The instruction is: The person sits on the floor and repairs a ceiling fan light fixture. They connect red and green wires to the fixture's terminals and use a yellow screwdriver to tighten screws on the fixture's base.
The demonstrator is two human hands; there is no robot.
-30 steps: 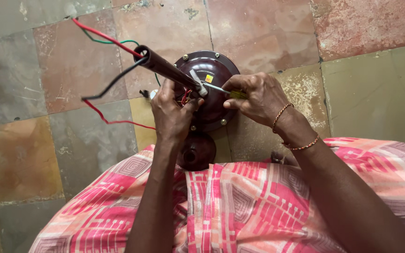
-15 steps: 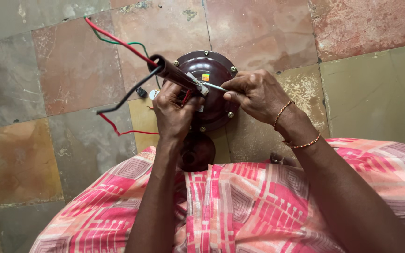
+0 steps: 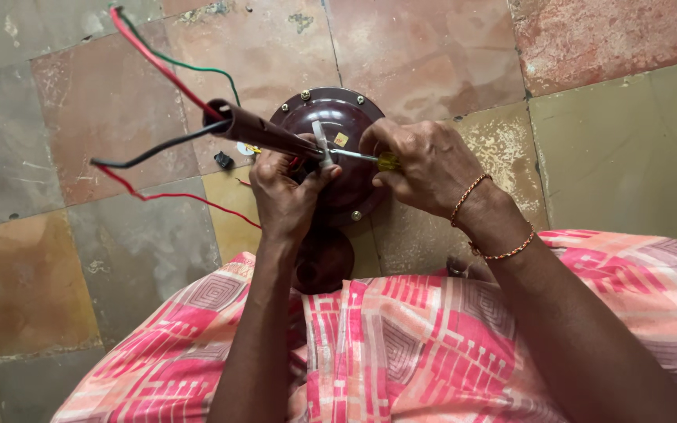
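Screwdriver (image 3: 358, 156) lies level, its long axis running right to left: yellow handle in the right hand (image 3: 425, 164), whose fingers are closed around it, tip at the base of the dark rod (image 3: 264, 131). Left hand (image 3: 287, 192) is clamped on that rod just where it meets the round maroon fan motor (image 3: 338, 117) (rod slants up toward the far left). Motor sits on the tiled floor (image 3: 432, 55), just ahead of the knees. Red, black and green wires (image 3: 158, 66) trail from the rod's far end.
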